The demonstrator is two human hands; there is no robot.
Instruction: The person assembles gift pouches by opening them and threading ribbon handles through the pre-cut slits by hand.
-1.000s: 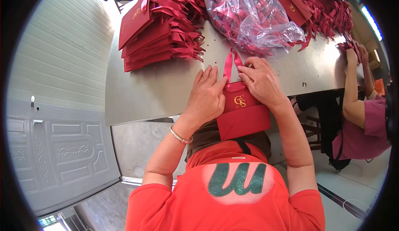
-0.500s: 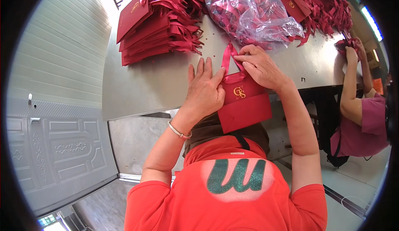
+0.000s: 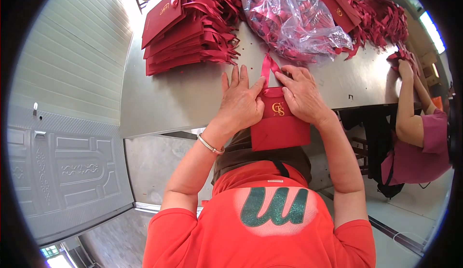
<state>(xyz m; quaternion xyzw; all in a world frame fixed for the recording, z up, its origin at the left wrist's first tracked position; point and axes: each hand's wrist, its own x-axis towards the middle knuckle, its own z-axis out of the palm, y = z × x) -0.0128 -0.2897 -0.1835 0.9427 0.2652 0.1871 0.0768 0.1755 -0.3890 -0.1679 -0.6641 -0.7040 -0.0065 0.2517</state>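
Note:
A small dark red paper gift bag (image 3: 280,135) lies flat at the table's near edge, its lower part jutting past it. A gold emblem marks its front, and a looped red ribbon handle (image 3: 266,65) stretches away from its top. My left hand (image 3: 239,101) lies flat with fingers spread, its index fingertip at the ribbon and its thumb by the bag's left edge. On the upper right of the bag rests my right hand (image 3: 305,94), fingers stretched out and index tip against the ribbon's other strand. Parts of the bag under both hands are hidden.
Stacked red gift bags (image 3: 176,51) stand at the far left of the metal table (image 3: 169,104). A clear plastic sack (image 3: 294,22) of red items lies beyond my hands. More ribboned bags (image 3: 381,19) are heaped at the far right, near a co-worker (image 3: 419,137) handling red material.
The bag has turned a little and now lies straighter. My right hand has moved down and right from the ribbon, onto the bag's upper corner; my left hand has barely moved.

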